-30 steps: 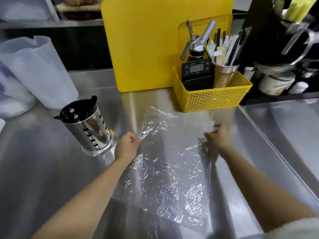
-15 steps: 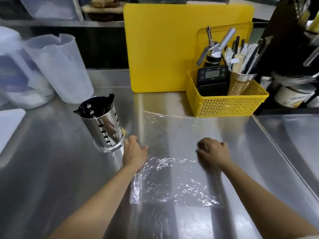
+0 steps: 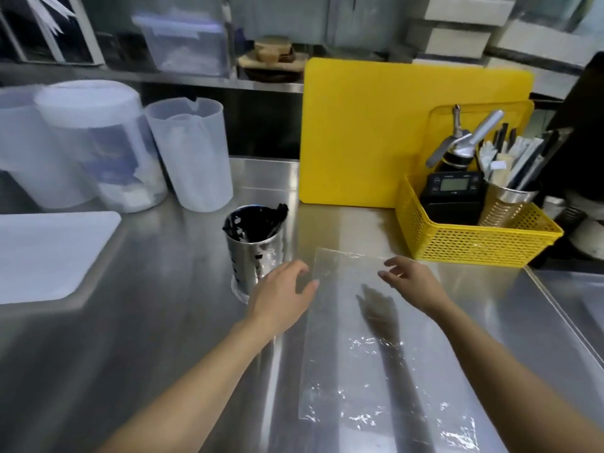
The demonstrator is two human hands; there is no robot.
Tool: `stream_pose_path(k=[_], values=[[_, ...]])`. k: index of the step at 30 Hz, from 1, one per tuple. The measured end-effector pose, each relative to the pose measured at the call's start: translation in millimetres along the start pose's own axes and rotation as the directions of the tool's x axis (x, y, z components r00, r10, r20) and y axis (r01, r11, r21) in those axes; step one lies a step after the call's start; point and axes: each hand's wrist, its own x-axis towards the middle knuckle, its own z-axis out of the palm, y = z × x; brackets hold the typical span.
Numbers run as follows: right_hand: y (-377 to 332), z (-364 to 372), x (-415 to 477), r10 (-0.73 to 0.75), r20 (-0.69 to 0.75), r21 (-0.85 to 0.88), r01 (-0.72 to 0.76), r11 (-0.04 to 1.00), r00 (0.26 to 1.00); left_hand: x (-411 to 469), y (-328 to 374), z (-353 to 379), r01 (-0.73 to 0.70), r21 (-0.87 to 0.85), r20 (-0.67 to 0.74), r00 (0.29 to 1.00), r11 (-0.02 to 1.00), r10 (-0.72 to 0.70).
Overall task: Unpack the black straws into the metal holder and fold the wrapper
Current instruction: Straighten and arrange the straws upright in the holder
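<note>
The clear plastic wrapper (image 3: 346, 364) lies flat on the steel counter (image 3: 163, 322) as a long strip running away from me. My left hand (image 3: 281, 295) hovers at its far left edge with fingers spread and holds nothing. Fingers apart, my right hand (image 3: 411, 282) is over the wrapper's far right corner. The perforated metal holder (image 3: 256, 256) stands just left of my left hand, with black straws (image 3: 253, 223) inside it.
A yellow basket (image 3: 474, 240) with a timer and utensils sits at the back right before a yellow cutting board (image 3: 366, 132). Translucent plastic containers (image 3: 192, 155) stand at the back left. A white board (image 3: 49, 253) lies at the left. A sink edge runs along the right.
The wrapper went from a wide crumpled sheet to a narrower flat strip. Both hands, pressed on it half a second ago, have lifted and spread their fingers near its far end.
</note>
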Motion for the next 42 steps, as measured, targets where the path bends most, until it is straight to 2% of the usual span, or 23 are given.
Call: stream_pose_path(k=[6, 9, 12, 18, 21, 25, 31, 36, 38, 42], values=[[-85, 19, 16, -0.167, -0.030, 0.163, 0.170, 0.972, 0.986, 3, 8, -79, -0.138, -0.080, -0.224, 0.967, 0.987, 0.117], [-115, 33, 20, -0.189, -0.015, 0.248, 0.187, 0.950, 0.982, 9, -2, -104, -0.131, -0.093, -0.310, 0.946, 0.987, 0.096], [-137, 48, 22, -0.206, 0.018, 0.250, 0.195, 0.948, 0.978, 16, -20, -117, -0.120, -0.079, -0.336, 0.938, 0.990, 0.087], [-159, 70, 22, -0.184, -0.032, 0.201, 0.186, 0.962, 0.982, 31, -54, -116, -0.107, 0.023, -0.127, 0.986, 0.994, 0.109], [-162, 75, 22, -0.159, -0.052, 0.194, 0.166, 0.967, 0.986, 35, -68, -112, -0.114, -0.008, -0.063, 0.992, 0.993, 0.113], [-162, 80, 25, -0.126, -0.096, 0.232, 0.145, 0.962, 0.987, 44, -75, -110, -0.130, -0.029, -0.014, 0.991, 0.991, 0.130], [-164, 83, 31, -0.162, -0.128, 0.274, 0.192, 0.942, 0.978, 61, -74, -106, -0.214, -0.066, 0.017, 0.976, 0.974, 0.216], [-163, 83, 37, -0.175, -0.119, 0.326, 0.205, 0.923, 0.977, 82, -79, -102, -0.211, -0.096, 0.052, 0.975, 0.973, 0.217], [-162, 84, 38, -0.183, -0.101, 0.375, 0.208, 0.903, 0.978, 89, -80, -100, -0.204, -0.124, 0.096, 0.972, 0.971, 0.217], [-161, 85, 39, -0.182, -0.099, 0.491, 0.207, 0.846, 0.978, 100, -77, -95, -0.173, -0.297, 0.197, 0.951, 0.939, 0.237]])
